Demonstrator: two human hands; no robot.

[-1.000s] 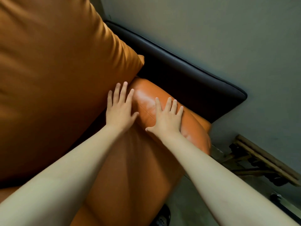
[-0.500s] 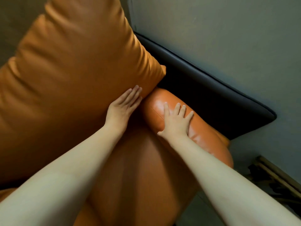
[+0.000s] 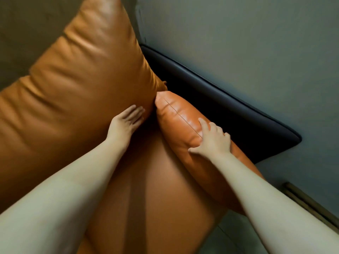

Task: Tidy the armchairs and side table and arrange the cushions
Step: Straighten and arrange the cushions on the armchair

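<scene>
Left hand (image 3: 126,123) flat, fingers straight, pressing the lower corner of the large, creased tan leather back cushion (image 3: 78,85); right hand (image 3: 213,142) curled over the glossy, rounded, seamed orange side cushion (image 3: 176,114), which lies between the smooth seat (image 3: 156,198) and the dark armchair shell (image 3: 229,112).

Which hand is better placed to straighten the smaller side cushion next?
Right. The right hand rests on the side cushion, fingers curled over its top; the left hand presses the back cushion.
</scene>
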